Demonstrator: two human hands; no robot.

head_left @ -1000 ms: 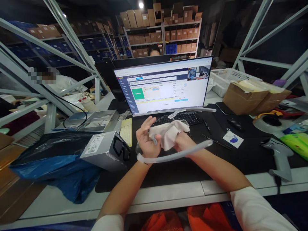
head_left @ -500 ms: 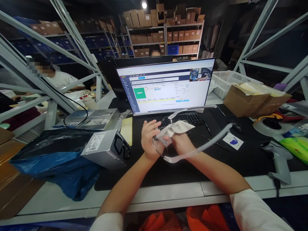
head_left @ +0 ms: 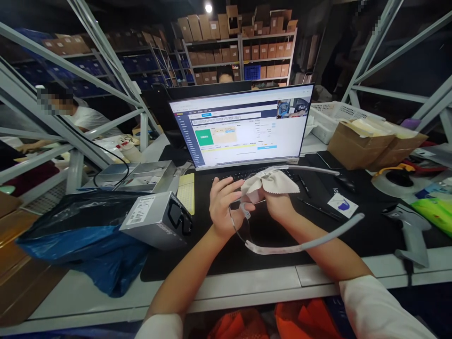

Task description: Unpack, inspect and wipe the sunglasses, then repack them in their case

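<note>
A pair of glasses (head_left: pixel 275 247) with clear lenses and pale grey temples is raised above the black desk mat. Its temples point to the right, one above my right forearm and one beyond it. My left hand (head_left: pixel 226 207) grips the front of the glasses, thumb below and fingers spread upward. A light beige cloth (head_left: pixel 273 182) with a zigzag edge is bunched over the lens area. My right hand (head_left: pixel 277 202) holds this cloth against the glasses; its fingertips are mostly covered by the cloth.
Behind stand a monitor (head_left: pixel 240 132) and a keyboard. To the left are a grey box (head_left: pixel 155 221) with glasses pictured on it, a blue-black bag (head_left: pixel 81 240) and a metal tray (head_left: pixel 148 175). On the right lie a barcode scanner (head_left: pixel 409 230), a printed card (head_left: pixel 342 205) and cardboard boxes (head_left: pixel 356 143).
The glasses have turned, their temples swinging right and lower in the view. My right hand and the cloth have shifted slightly right. My left hand keeps its hold.
</note>
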